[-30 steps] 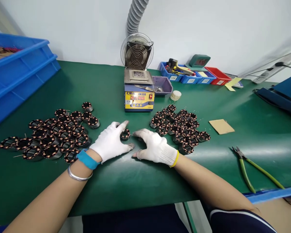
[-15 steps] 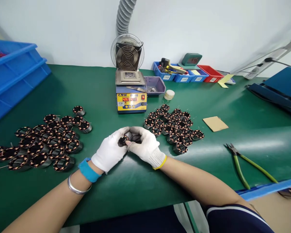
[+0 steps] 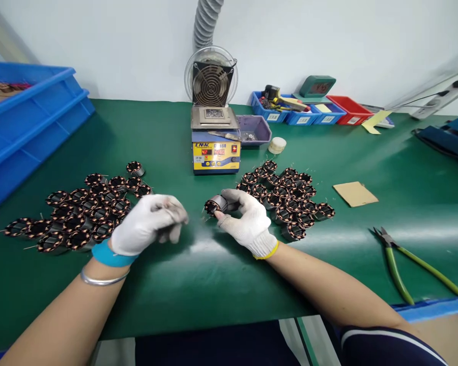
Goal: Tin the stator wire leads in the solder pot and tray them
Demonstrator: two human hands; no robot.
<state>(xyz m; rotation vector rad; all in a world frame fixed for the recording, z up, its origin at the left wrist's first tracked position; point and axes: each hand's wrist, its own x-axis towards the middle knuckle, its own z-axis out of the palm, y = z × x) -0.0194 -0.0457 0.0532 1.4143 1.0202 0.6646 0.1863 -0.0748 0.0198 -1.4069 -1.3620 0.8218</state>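
Observation:
In my right hand (image 3: 246,221), white-gloved, a wound motor stator (image 3: 218,204) is held on its side, thumb at its near rim and fingers round the far side. Its copper-wound end faces left, and thin wire ends stick out. My left hand (image 3: 150,223), also gloved, is in the air beside the left group of stators (image 3: 74,221). Its fingers are loosely curled and somewhat blurred, with nothing visible in them. Another group of stators (image 3: 286,195) stands just beyond and right of my right hand, wire ends pointing up.
A solder pot (image 3: 216,150) with a lit display stands at the back, a purple tray (image 3: 257,129) beside it. Blue bins (image 3: 303,119) and a red bin (image 3: 349,111) line the wall. Green-handled cutters (image 3: 395,254) and a cardboard piece (image 3: 354,194) lie right. Blue crates (image 3: 34,122) stand left.
My left hand has come off the stator and moved left towards the left group. My right hand keeps hold of the stator, now in plainer view. The camera view has shifted slightly.

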